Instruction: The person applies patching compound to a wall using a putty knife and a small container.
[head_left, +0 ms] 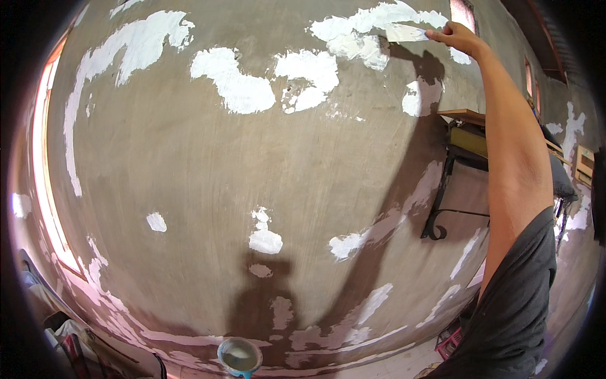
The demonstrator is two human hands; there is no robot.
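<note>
High on the right, my right hand [456,39] is shut on a putty knife [407,33], my arm stretched up in a dark sleeve. The blade lies at a patch of white filler [360,47] on the grey-brown wall [189,170], and the patch looks wet and thick below it. At the bottom, a light blue tub [221,357] holds a pale, greyish mass. What carries the tub is cut off by the lower edge. My left hand is out of the picture.
A shelf with a black scrolled bracket [445,189] juts out on the right, close to my arm. A bright window frame [47,170] runs up the left side. Bags and cloth [66,331] lie at the lower left; a pink basket [448,344] stands low on the right.
</note>
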